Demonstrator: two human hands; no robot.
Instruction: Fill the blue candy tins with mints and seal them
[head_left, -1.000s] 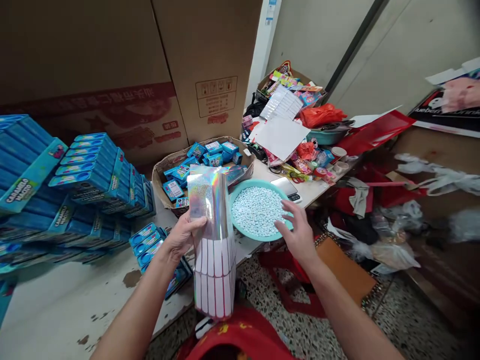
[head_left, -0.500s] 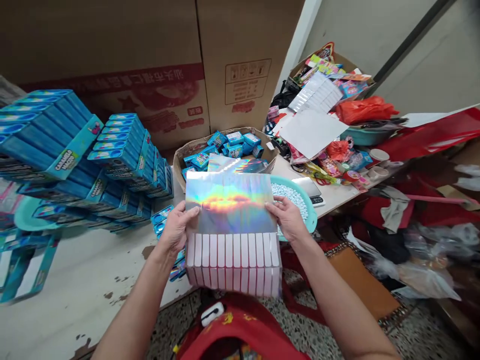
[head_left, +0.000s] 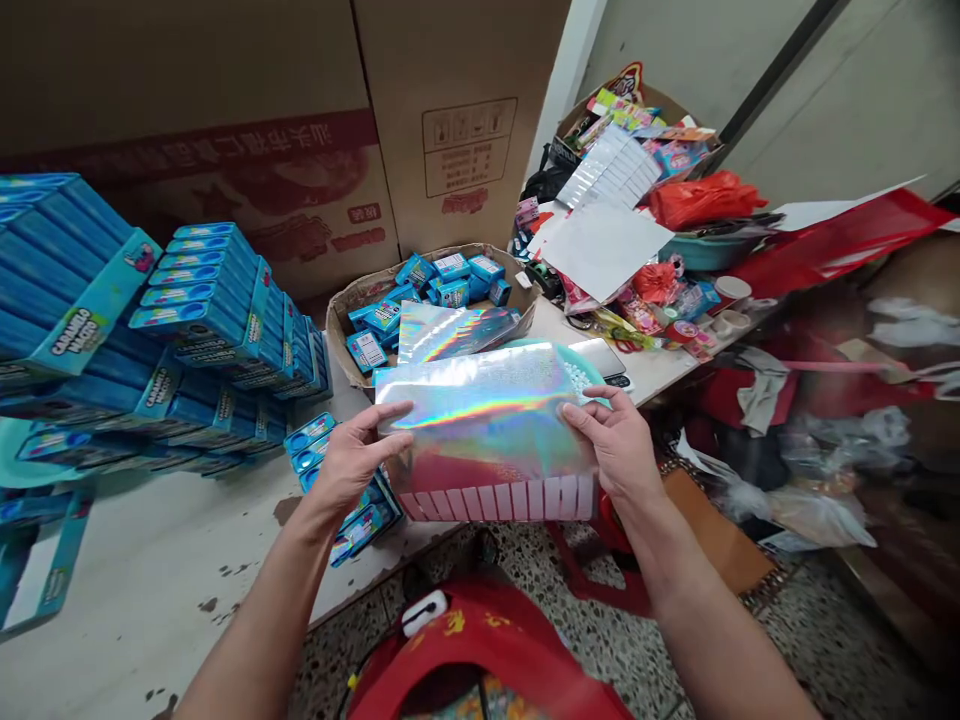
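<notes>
A shiny holographic sticker sheet spans the space between my hands over the table's front edge. Rainbow bands cross its upper part; pale rectangular strips line its lower part. At its left edge, my left hand grips it with thumb and index finger. My right hand pinches the opposite edge, thumb on top. Just beyond the sheet, a cut-down cardboard box contains small blue boxes and another holographic sheet. The held sheet partly covers a turquoise basin of white pellets.
Stacked blue packs stand left on the worn white table. More blue packs lie beside my left hand. Scissors, a phone-like device and mixed packaging are at right. A red bag is below me.
The sheet has tipped, so its strip rows look foreshortened, and its rainbow glare has shifted. My left fingers have spread along its edge. The camera view has turned slightly right.
</notes>
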